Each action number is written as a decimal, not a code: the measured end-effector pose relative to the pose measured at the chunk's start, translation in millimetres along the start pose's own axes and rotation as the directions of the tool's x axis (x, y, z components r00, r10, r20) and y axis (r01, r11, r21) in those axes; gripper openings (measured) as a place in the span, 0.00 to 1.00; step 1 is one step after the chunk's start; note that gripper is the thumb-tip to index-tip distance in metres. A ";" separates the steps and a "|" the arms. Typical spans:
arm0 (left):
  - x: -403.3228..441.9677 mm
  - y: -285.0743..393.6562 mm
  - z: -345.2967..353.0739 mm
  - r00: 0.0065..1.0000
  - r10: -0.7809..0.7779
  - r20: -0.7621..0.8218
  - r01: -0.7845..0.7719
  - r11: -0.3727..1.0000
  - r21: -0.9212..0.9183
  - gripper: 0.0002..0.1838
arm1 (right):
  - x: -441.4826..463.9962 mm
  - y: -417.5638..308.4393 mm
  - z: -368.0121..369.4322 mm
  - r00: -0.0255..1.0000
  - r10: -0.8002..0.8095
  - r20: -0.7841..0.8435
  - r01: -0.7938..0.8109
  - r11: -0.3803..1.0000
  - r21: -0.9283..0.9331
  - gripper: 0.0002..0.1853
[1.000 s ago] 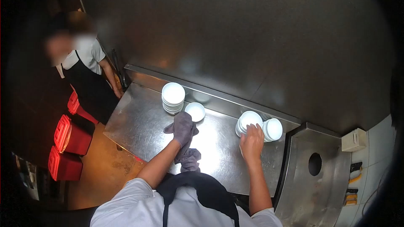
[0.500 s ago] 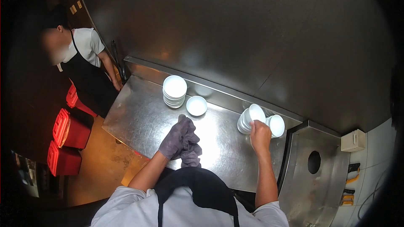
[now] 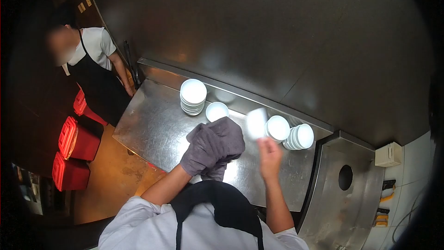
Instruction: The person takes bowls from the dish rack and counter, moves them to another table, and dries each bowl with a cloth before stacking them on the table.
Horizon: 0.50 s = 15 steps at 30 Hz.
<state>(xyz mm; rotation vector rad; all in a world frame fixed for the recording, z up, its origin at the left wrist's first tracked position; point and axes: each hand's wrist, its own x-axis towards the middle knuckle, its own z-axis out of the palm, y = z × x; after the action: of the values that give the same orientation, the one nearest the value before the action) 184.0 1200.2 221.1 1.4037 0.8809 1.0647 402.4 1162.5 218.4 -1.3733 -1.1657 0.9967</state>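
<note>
Purple-grey cloth (image 3: 222, 141) covers my left hand (image 3: 196, 157) and drapes in folds over its fingers, which are hidden; the hand appears to grip it. My right hand (image 3: 269, 156) holds a white bowl (image 3: 256, 124) by its rim. That bowl is tilted on its side and smeared by motion. Just right of it stands a stack of white bowls (image 3: 278, 128), with another white stack (image 3: 301, 137) beside that. Beyond the cloth sits a single white bowl (image 3: 216, 110), next to a taller bowl stack (image 3: 192, 93) on the left.
The bowls stand on a steel counter (image 3: 152, 109) with a raised back ledge (image 3: 240, 93). At right is a steel basin (image 3: 330, 208) with a dark round hole. Red lidded bins (image 3: 79, 138) are on the floor at left, near a person in a black apron (image 3: 95, 81).
My right hand has lifted a bowl off the stack and moved it left. My left hand has shifted right and slightly away from me, with the cloth now spread over its fingers.
</note>
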 end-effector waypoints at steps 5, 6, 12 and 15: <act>-19.4 -15.7 -11.4 0.999 -0.038 0.016 0.035 0.981 0.190 0.45 | -13.5 -34.4 54.1 0.865 -0.494 0.087 0.499 0.829 -0.251 0.29; -21.3 -9.4 -8.8 0.994 -0.100 -0.051 0.091 0.985 -0.148 0.45 | -15.5 -30.4 58.7 0.910 -0.406 0.079 0.414 0.892 -0.182 0.31; -31.7 47.7 -78.1 0.893 -0.032 -0.449 -0.254 0.788 -0.561 0.41 | -34.1 76.4 77.7 0.700 0.209 0.683 -0.116 0.977 -0.180 0.34; -48.6 62.4 -138.4 0.734 0.034 -0.678 -0.454 0.767 -0.453 0.41 | -54.9 124.5 67.4 0.705 0.249 0.664 -0.203 0.968 -0.147 0.26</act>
<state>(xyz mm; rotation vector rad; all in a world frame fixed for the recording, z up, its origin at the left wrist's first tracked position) 34.1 1192.0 274.7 0.6058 0.7082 1.9217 342.5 1121.4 85.1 -1.2436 -1.5906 1.7568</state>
